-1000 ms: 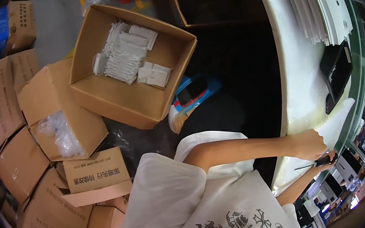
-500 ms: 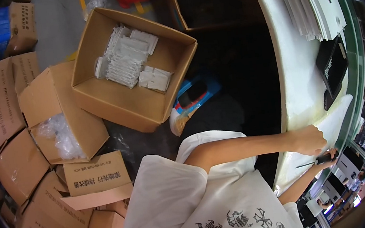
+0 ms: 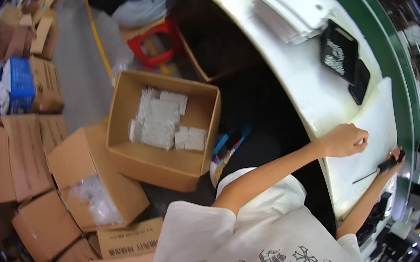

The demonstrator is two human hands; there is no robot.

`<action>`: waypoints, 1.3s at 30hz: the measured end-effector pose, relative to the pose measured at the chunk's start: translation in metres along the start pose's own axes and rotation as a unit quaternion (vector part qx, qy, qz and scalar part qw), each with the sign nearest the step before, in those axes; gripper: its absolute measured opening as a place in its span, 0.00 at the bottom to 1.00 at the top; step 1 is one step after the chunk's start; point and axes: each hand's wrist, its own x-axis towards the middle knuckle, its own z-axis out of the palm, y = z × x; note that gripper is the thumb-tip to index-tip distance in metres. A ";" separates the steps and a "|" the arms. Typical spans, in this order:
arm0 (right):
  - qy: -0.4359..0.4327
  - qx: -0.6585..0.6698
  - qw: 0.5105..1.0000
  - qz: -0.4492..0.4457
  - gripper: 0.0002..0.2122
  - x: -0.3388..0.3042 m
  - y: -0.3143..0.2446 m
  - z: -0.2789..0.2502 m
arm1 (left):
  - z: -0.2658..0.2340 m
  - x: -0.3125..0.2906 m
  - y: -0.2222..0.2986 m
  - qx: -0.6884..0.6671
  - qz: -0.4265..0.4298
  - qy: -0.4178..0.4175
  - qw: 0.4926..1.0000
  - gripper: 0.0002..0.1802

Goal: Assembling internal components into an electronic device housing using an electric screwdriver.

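Observation:
My left hand (image 3: 343, 140) is closed in a fist above the white tabletop (image 3: 297, 79). A small pale spot shows at its curled fingers, too small to name. To the right and nearer me, my right hand (image 3: 393, 158) is wrapped round the black handle of a screwdriver (image 3: 390, 163). Its thin shaft points left, over a white sheet (image 3: 379, 117) on the tabletop. Beyond my hands lie a flat black panel with pale markings (image 3: 339, 50) and a smaller black piece (image 3: 360, 83), partly overlapped. A stack of white panels with small cutouts (image 3: 292, 10) stands farther off.
On my left, an open carton (image 3: 165, 169) holds several wrapped white pieces. Another carton (image 3: 100, 148) holds clear plastic wrap (image 3: 96, 201), with more boxes around it. A red stool (image 3: 156, 46) stands beyond. A green strip (image 3: 391, 38) borders the tabletop's far side.
The view has turned, shifting the table and cartons within the picture. My hands are farther apart, the left still closed. The screwdriver stays in my right hand and shows more fully.

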 end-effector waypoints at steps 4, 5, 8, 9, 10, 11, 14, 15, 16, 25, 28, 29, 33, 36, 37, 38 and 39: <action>-0.023 0.070 0.997 -0.001 0.17 0.000 0.025 0.007 | -0.002 0.002 0.000 -0.088 -0.012 0.009 0.996 0.07; 0.004 0.067 0.998 -0.016 0.16 -0.006 0.041 0.016 | -0.003 0.001 -0.001 -0.110 -0.026 -0.002 0.994 0.07; 0.025 0.077 0.995 -0.057 0.16 -0.010 0.051 0.029 | 0.004 0.005 -0.005 -0.151 -0.026 -0.032 0.988 0.09; 0.045 0.072 0.994 -0.064 0.15 -0.012 0.049 0.030 | 0.004 0.007 -0.002 -0.135 -0.052 -0.032 0.989 0.09; 0.067 0.069 0.993 -0.069 0.15 -0.014 0.051 0.034 | 0.003 0.008 0.001 -0.116 -0.078 -0.029 0.990 0.09; 0.078 0.063 0.992 -0.079 0.15 -0.014 0.053 0.039 | 0.004 0.008 0.002 -0.106 -0.073 -0.054 0.990 0.09; 0.111 0.068 0.987 -0.098 0.13 -0.017 0.072 0.068 | 0.004 0.005 0.006 -0.097 -0.064 -0.026 0.993 0.09; 0.129 0.073 0.984 -0.097 0.12 -0.020 0.079 0.082 | 0.001 0.003 0.010 -0.083 -0.095 -0.013 0.992 0.09; 0.149 0.081 0.981 -0.096 0.12 -0.021 0.071 0.077 | 0.006 0.007 0.013 -0.075 -0.121 -0.008 0.990 0.09; 0.226 0.009 0.965 -0.130 0.10 -0.023 0.075 0.093 | 0.016 -0.002 0.016 0.004 -0.138 -0.014 0.990 0.08; 0.246 0.009 0.961 -0.124 0.11 -0.026 0.075 0.097 | 0.019 -0.003 0.019 0.016 -0.148 -0.026 0.989 0.08; 0.246 0.008 0.960 -0.133 0.11 -0.026 0.076 0.099 | 0.019 -0.002 0.021 0.020 -0.152 -0.035 0.988 0.08; 0.252 -0.008 0.959 -0.132 0.10 -0.024 0.077 0.111 | 0.020 0.002 0.026 0.090 -0.159 -0.093 0.979 0.08; 0.270 -0.007 0.955 -0.124 0.09 -0.026 0.072 0.118 | 0.028 0.015 0.039 0.255 -0.121 -0.194 0.940 0.07; 0.275 -0.019 0.953 -0.124 0.09 -0.026 0.071 0.115 | 0.033 0.022 0.046 0.300 -0.084 -0.234 0.921 0.07; 0.279 -0.030 0.952 -0.124 0.09 -0.026 0.070 0.113 | 0.037 0.028 0.042 0.293 -0.077 -0.253 0.919 0.07; 0.284 -0.034 0.950 -0.125 0.09 -0.028 0.068 0.111 | 0.039 0.034 0.037 0.308 -0.054 -0.292 0.904 0.08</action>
